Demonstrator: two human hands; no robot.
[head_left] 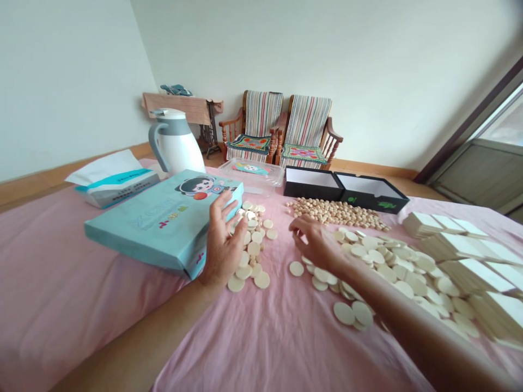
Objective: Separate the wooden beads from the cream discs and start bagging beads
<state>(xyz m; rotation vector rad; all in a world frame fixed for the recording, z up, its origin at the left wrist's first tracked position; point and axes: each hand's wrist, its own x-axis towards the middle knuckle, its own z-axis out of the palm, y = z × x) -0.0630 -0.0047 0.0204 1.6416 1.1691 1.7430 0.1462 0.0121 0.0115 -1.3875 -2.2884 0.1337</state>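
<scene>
My left hand (223, 239) is raised with its fingers apart and nothing in its grasp. It is at the right edge of a light teal gift box (155, 218) printed with a cartoon figure. Just to its right lies a small pile of pale wooden discs (253, 249). My right hand (314, 239) hovers across a gap of pink cloth, its fingers curled together. Whatever those fingers may hold is hidden. Beneath and beside that hand spreads a larger heap of wooden discs (402, 270), with wooden beads (335, 212) beyond it.
Stacked pale wooden squares (457, 245) line the right side. Two black open boxes (347, 190) and a clear plastic container (255, 173) stand at the back. A white-and-grey jug (177, 144) and a tissue pack (118, 182) are behind the teal box. Pink cloth (269, 348) covers the table.
</scene>
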